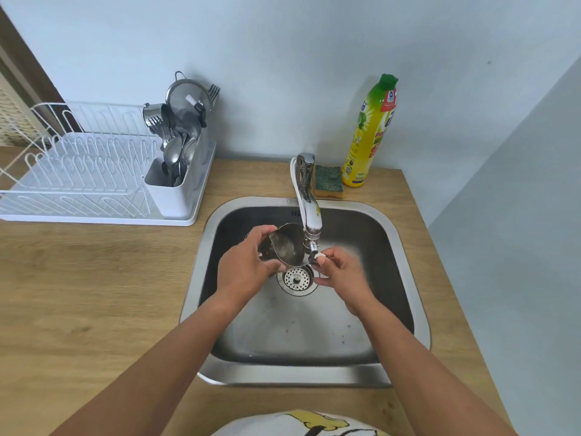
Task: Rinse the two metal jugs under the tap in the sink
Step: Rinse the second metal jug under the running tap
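My left hand [248, 262] grips a small metal jug [284, 245] by its rim and side, tilted with its mouth toward me, just left of the tap's outlet over the sink [396, 247]. The chrome tap [309, 199] reaches out over the basin. My right hand [341, 272] is at the tap's tip, fingertips pinching the small white lever [320, 256] on the nozzle. Only one jug shows in the sink. A second metal jug [154, 113] stands in the cutlery holder at the drying rack.
A drain strainer [297, 278] lies in the basin under the jug. A white drying rack [78, 171] with a cutlery holder full of utensils stands on the wooden counter at left. A green sponge [328, 180] and a yellow detergent bottle [371, 133] stand behind the sink.
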